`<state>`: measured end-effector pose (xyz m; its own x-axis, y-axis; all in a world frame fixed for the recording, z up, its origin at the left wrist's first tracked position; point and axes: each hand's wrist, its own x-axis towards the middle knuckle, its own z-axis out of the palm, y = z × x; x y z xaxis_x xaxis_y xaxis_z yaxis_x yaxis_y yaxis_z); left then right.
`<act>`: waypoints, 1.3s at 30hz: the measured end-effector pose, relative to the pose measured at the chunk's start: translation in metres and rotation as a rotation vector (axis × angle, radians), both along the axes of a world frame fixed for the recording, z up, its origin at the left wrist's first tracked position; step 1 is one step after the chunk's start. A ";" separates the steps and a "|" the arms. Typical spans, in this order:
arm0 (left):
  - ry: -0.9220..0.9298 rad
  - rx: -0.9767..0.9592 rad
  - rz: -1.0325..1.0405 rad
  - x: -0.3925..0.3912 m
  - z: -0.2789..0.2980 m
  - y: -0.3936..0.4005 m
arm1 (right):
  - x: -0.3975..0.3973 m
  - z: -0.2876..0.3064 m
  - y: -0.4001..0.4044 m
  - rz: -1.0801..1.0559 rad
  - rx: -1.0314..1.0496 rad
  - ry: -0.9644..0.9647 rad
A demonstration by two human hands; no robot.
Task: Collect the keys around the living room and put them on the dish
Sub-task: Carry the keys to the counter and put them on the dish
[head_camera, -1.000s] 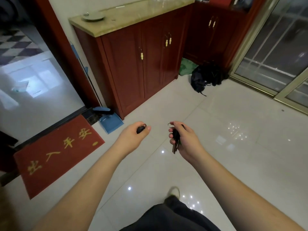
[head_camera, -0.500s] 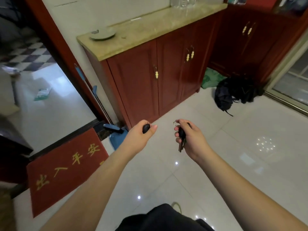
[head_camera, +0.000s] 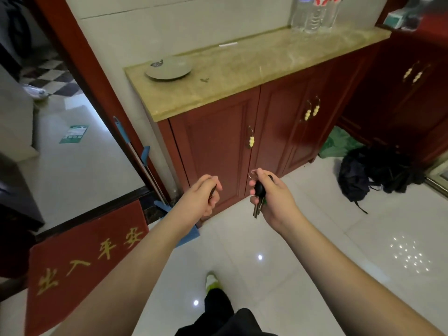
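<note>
A grey-green dish (head_camera: 169,68) sits on the left end of the stone countertop (head_camera: 254,66), with a small metal item at its far rim. My right hand (head_camera: 271,197) is shut on a bunch of keys (head_camera: 258,197) with a black head, a silver blade hanging down and a ring at the top. My left hand (head_camera: 202,198) is shut on a small dark key (head_camera: 212,191), mostly hidden by the fingers. Both hands are in front of the red cabinet, well below the dish.
The red wooden cabinet (head_camera: 218,151) stands ahead. A small dark bit (head_camera: 204,80) lies on the countertop and bottles (head_camera: 312,13) stand at its back. A blue dustpan and broom (head_camera: 145,161) lean at the doorway, a red doormat (head_camera: 82,258) lies left, dark bags (head_camera: 373,173) right.
I have come closer to the cabinet, so the dish and countertop look larger and nearer. Both hands still hold their keys at about the same height.
</note>
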<state>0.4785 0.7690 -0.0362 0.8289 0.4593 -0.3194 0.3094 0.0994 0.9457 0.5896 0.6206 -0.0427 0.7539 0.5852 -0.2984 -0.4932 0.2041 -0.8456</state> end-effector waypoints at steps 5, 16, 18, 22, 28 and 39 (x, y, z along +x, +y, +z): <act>-0.023 0.051 0.024 0.052 0.009 0.079 | 0.055 0.009 0.090 0.030 -0.053 -0.040; -0.127 0.199 0.141 0.140 0.052 0.220 | 0.151 0.057 0.253 0.178 0.089 0.027; -0.106 0.177 0.234 0.159 0.054 0.242 | 0.173 0.065 0.281 0.229 0.121 0.049; -0.069 0.292 0.430 0.199 0.058 0.286 | 0.216 0.076 0.333 0.355 0.105 0.049; 0.181 0.576 0.598 0.258 0.069 0.347 | 0.284 0.092 0.390 0.545 0.055 0.016; 0.638 0.876 0.501 0.295 0.064 0.417 | 0.335 0.083 0.462 0.780 -0.044 0.042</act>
<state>0.7731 1.1859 0.0280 0.3008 0.9533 -0.0256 0.8591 -0.2592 0.4413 0.9242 1.0821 0.0401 0.1168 0.9283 -0.3529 -0.5117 -0.2483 -0.8225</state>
